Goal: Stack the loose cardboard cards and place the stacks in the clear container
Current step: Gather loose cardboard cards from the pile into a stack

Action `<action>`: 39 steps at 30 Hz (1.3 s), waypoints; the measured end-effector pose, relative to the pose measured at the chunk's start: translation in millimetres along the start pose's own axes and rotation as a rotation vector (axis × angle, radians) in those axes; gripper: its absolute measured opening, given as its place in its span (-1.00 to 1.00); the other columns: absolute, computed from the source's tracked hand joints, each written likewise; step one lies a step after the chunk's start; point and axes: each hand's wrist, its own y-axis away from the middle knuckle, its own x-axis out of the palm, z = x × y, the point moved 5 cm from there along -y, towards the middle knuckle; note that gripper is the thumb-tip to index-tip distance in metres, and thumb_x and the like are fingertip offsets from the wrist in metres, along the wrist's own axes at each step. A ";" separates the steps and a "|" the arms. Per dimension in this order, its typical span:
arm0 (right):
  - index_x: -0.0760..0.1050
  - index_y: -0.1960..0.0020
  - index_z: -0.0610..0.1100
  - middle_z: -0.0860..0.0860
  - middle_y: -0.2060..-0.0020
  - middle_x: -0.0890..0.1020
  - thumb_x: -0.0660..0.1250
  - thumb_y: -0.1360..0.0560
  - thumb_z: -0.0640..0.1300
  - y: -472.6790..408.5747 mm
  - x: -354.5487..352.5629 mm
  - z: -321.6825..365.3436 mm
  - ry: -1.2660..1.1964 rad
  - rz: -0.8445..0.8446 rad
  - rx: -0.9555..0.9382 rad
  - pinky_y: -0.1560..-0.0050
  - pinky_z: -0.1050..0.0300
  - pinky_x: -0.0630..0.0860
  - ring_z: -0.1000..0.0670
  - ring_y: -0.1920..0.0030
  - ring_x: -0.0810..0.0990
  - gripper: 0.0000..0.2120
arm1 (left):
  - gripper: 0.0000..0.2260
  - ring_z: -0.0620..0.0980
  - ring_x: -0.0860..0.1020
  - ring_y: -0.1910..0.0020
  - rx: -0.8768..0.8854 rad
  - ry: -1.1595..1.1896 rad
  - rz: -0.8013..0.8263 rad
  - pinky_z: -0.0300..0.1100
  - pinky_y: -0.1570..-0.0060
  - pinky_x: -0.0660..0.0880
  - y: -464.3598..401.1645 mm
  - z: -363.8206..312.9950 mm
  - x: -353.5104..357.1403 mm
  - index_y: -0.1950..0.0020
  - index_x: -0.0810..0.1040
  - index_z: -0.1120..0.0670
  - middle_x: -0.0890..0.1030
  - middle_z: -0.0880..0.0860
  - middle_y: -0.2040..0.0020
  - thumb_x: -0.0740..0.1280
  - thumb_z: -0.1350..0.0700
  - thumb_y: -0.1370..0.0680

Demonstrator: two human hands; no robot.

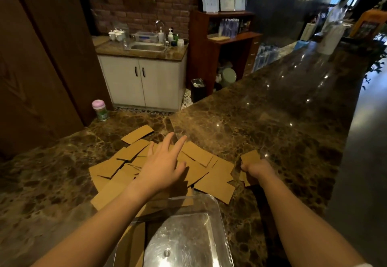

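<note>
Head view, reading from the left: a pink-lidded jar (100,107) stands far off on the desk (261,124), well apart from the work. Next comes the heap of loose cardboard cards (125,162), fanned and overlapping across the middle of the marble top, one card lying a little apart at the far left edge of the spread. Over the heap hovers the left hand (162,166), fingers spread wide and empty, palm down, fingertips pointing away toward the far cards; whether it touches the top cards I cannot tell.

Nearest the camera, just this side of the heap, sits the clear container (211,201), its rim overlapping the closest cards; some cardboard already lies in its left part, though I cannot tell how much.

To the right, the right hand (256,170) is closed around a small stack of cards (250,156), held just beside the heap's right edge, low over the desk.

As I judge it, the gathering is at an early stage, most cards not yet stacked. The loose cards lie directly beneath and ahead of the left hand, clearly the nearer one, their long sides running at mixed angles, so the next pick likely falls to that hand, passing rightward onto the held stack.
</note>
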 end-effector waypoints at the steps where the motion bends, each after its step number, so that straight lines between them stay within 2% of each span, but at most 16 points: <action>1: 0.43 -0.36 -0.24 -0.20 -0.20 0.58 0.50 -0.43 -0.04 5.1 -1.8 8.7 -0.080 0.018 -0.030 -0.18 -0.12 0.56 -0.22 -0.16 0.57 -0.41 | -0.39 0.11 0.18 -0.53 -0.022 0.039 -0.005 0.20 -0.52 0.01 -0.7 0.6 -1.6 -0.59 0.01 -0.13 0.07 0.09 -0.60 0.20 -0.14 -0.60; 2: 0.46 -0.32 -0.26 -0.20 -0.12 0.61 0.46 -0.47 -0.13 15.8 -3.9 21.8 -0.189 0.042 -0.076 -0.13 -0.14 0.59 -0.22 -0.09 0.60 -0.53 | -0.39 0.10 0.23 -0.51 -0.048 0.097 -0.020 0.17 -0.51 0.06 -1.6 1.9 -4.7 -0.58 0.03 -0.14 0.09 0.06 -0.59 0.21 -0.14 -0.60; 4: 0.51 -0.25 -0.21 -0.14 0.03 0.65 0.38 -0.54 -0.22 44.7 -7.4 55.3 -0.429 0.133 -0.181 0.02 -0.12 0.63 -0.17 0.03 0.63 -0.71 | -0.42 0.01 0.40 -0.36 -0.120 0.311 -0.078 0.04 -0.42 0.28 -5.1 2.3 -20.2 -0.56 0.12 -0.14 0.22 -0.04 -0.52 0.25 -0.14 -0.59; 6: 0.51 -0.23 -0.07 -0.10 0.03 0.67 0.37 -0.57 -0.18 84.4 -11.4 95.9 -0.613 0.255 -0.298 0.14 -0.04 0.61 -0.12 0.03 0.65 -0.76 | -0.50 -0.17 0.46 -0.20 -0.239 0.712 -0.154 -0.21 -0.17 0.43 -11.7 1.6 -41.0 -0.51 0.26 -0.10 0.41 -0.15 -0.33 0.30 -0.07 -0.59; 7: 0.51 -0.22 -0.03 -0.09 0.00 0.68 0.38 -0.56 -0.15 105.8 -13.1 114.6 -0.660 0.319 -0.355 0.15 -0.03 0.62 -0.13 0.01 0.66 -0.76 | -0.54 -0.20 0.49 -0.15 -0.301 0.942 -0.169 -0.25 -0.10 0.45 -14.8 -0.2 -51.3 -0.48 0.33 -0.07 0.49 -0.17 -0.24 0.31 -0.04 -0.59; 10: 0.56 -0.22 -0.06 -0.08 0.00 0.73 0.39 -0.55 -0.12 174.8 -19.3 166.6 -0.736 0.473 -0.594 0.09 -0.03 0.62 -0.12 -0.01 0.69 -0.76 | -0.48 -0.03 0.57 -0.18 -0.408 1.477 -0.159 0.00 -0.19 0.48 -25.9 -8.3 -83.9 -0.43 0.42 0.02 0.65 -0.02 -0.14 0.35 -0.13 -0.51; 12: 0.57 -0.20 -0.05 -0.06 0.01 0.74 0.37 -0.56 -0.14 214.2 -22.8 189.4 -0.774 0.545 -0.744 0.12 -0.02 0.61 -0.11 -0.01 0.70 -0.78 | -0.51 0.05 0.57 -0.21 -0.317 1.665 -0.155 0.06 -0.19 0.47 -26.1 -19.0 -116.5 -0.36 0.51 0.04 0.66 0.07 -0.19 0.29 -0.16 -0.50; 15: 0.58 -0.16 0.01 -0.01 0.01 0.74 0.34 -0.58 -0.13 257.4 -29.2 208.7 -0.821 0.595 -0.882 0.04 -0.03 0.62 -0.06 0.00 0.71 -0.82 | -0.57 0.13 0.61 -0.14 -0.180 1.843 -0.114 0.02 -0.09 0.52 -20.0 -35.3 -162.1 -0.30 0.59 0.09 0.65 0.17 -0.19 0.18 -0.10 -0.57; 20: 0.53 -0.07 0.15 0.14 0.09 0.73 0.33 -0.59 -0.08 290.8 -40.0 226.6 -0.825 0.540 -1.074 0.23 0.29 0.60 0.18 0.09 0.70 -0.86 | -0.66 0.15 0.63 -0.12 -0.087 1.995 -0.108 0.03 -0.04 0.55 -16.0 -37.9 -198.6 -0.37 0.51 0.12 0.64 0.22 -0.20 0.18 0.07 -0.63; 23: 0.50 -0.05 0.22 0.09 -0.06 0.66 0.37 -0.56 0.03 296.4 -41.5 234.6 -0.760 0.452 -1.139 0.16 0.25 0.62 0.14 0.02 0.68 -0.89 | -0.68 0.16 0.66 -0.07 -0.065 2.043 -0.077 0.06 0.02 0.59 -13.1 -36.5 -204.4 -0.36 0.51 0.06 0.67 0.20 -0.14 0.18 0.08 -0.63; 26: 0.52 -0.08 0.23 -0.01 -0.23 0.57 0.37 -0.55 0.08 295.6 -36.3 238.6 -0.739 0.478 -1.144 0.03 0.15 0.63 0.03 -0.13 0.63 -0.88 | -0.67 0.19 0.64 -0.13 -0.062 2.045 -0.060 0.13 -0.05 0.57 -10.9 -33.9 -205.0 -0.35 0.51 0.03 0.65 0.21 -0.19 0.15 0.08 -0.62; 31: 0.43 -0.19 0.16 0.12 -0.05 0.65 0.25 -0.63 0.00 289.9 -33.8 232.0 -0.858 0.590 -1.061 0.30 0.37 0.56 0.19 0.09 0.67 -0.85 | -0.60 0.26 0.52 -0.30 -0.056 2.021 -0.068 0.32 -0.30 0.39 -7.2 -27.4 -200.8 -0.36 0.51 -0.01 0.58 0.21 -0.29 0.22 0.08 -0.53; 32: 0.42 -0.18 0.15 0.12 -0.04 0.65 0.22 -0.65 -0.01 286.7 -33.5 229.4 -0.884 0.589 -1.024 0.29 0.36 0.56 0.18 0.08 0.66 -0.86 | -0.61 0.26 0.51 -0.31 -0.063 2.008 -0.072 0.31 -0.30 0.38 -6.3 -26.0 -199.0 -0.36 0.51 0.00 0.59 0.21 -0.29 0.22 0.10 -0.53; 35: 0.51 -0.10 0.14 0.06 -0.07 0.68 0.20 -0.66 -0.03 275.1 -33.4 222.3 -0.930 0.553 -0.939 0.09 0.17 0.60 0.06 -0.04 0.67 -0.87 | -0.70 0.22 0.58 -0.22 -0.106 1.951 -0.105 0.18 -0.17 0.53 -4.4 -20.9 -192.2 -0.33 0.49 0.11 0.65 0.21 -0.19 0.13 0.20 -0.63; 37: 0.56 -0.09 0.11 0.05 -0.02 0.73 0.22 -0.65 -0.04 267.9 -33.2 217.2 -0.966 0.538 -0.895 0.04 0.07 0.61 0.02 -0.03 0.70 -0.85 | -0.72 0.15 0.64 -0.14 -0.143 1.877 -0.147 0.12 -0.10 0.59 -4.2 -17.9 -188.3 -0.31 0.50 0.14 0.68 0.18 -0.13 0.15 0.24 -0.63; 39: 0.59 -0.09 0.05 0.04 0.04 0.75 0.24 -0.64 -0.04 264.0 -32.2 213.9 -0.976 0.542 -0.878 0.03 0.03 0.61 0.00 0.02 0.72 -0.85 | -0.72 0.09 0.66 -0.08 -0.158 1.817 -0.188 0.11 -0.13 0.58 -4.4 -15.7 -185.5 -0.31 0.50 0.14 0.69 0.15 -0.11 0.20 0.26 -0.62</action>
